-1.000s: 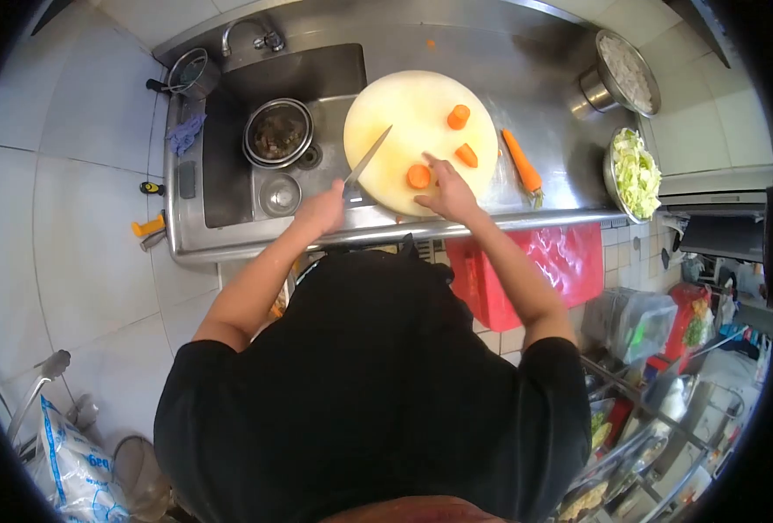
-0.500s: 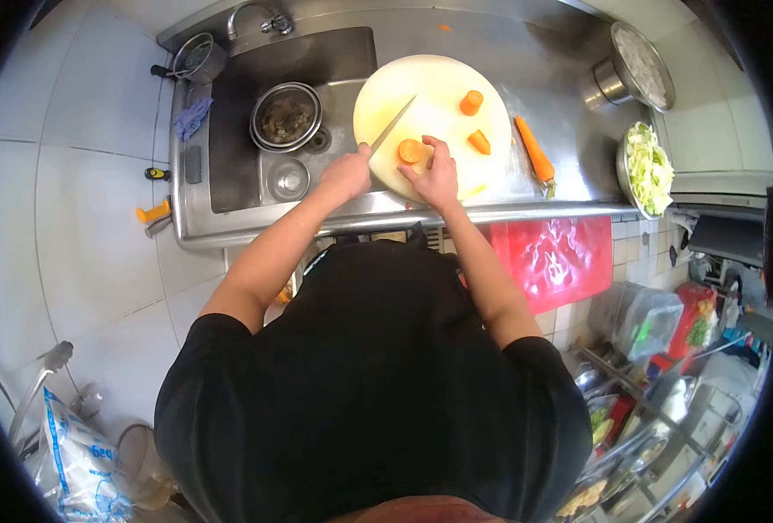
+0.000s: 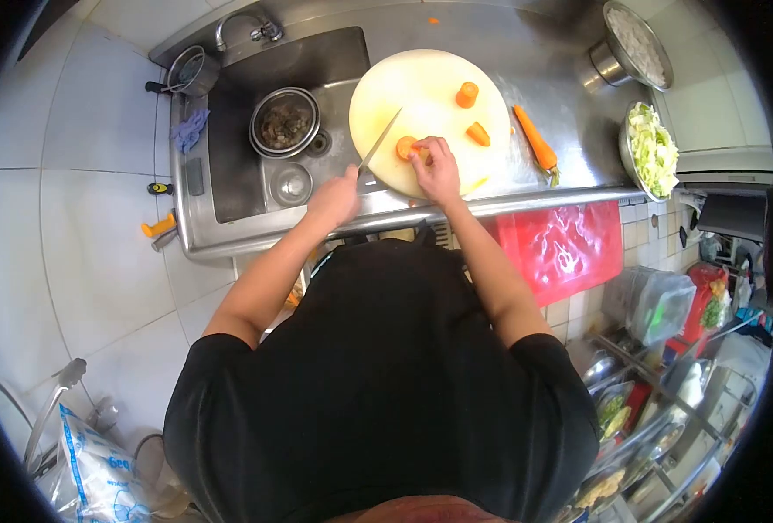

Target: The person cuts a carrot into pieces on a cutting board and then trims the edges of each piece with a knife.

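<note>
My left hand (image 3: 334, 200) is closed around the handle of a kitchen knife (image 3: 382, 138). Its blade points up and to the right over a round, pale cutting board (image 3: 382, 83), just left of a carrot piece (image 3: 405, 148). My right hand (image 3: 439, 171) is closed, fingertips pinching at the right side of that piece; they partly hide what they grip. Two more cut pieces lie on the board: a stubby carrot chunk (image 3: 466, 94) standing toward the back and a wedge-like carrot chunk (image 3: 478, 133) to the right. A whole carrot (image 3: 536, 144) rests on the steel counter beside the board.
To the left, the sink (image 3: 229, 131) holds a metal bowl of dark food (image 3: 284, 126). A bowl of chopped cabbage (image 3: 652, 152) stands at the counter's right end, with a metal bowl of white contents (image 3: 639, 48) behind it. A red board (image 3: 561, 248) sits below the counter edge.
The knife and my left hand have drawn back down and left, away from the carrot piece. My right fingers have come closer together at its right side. The whole view has shifted slightly.
</note>
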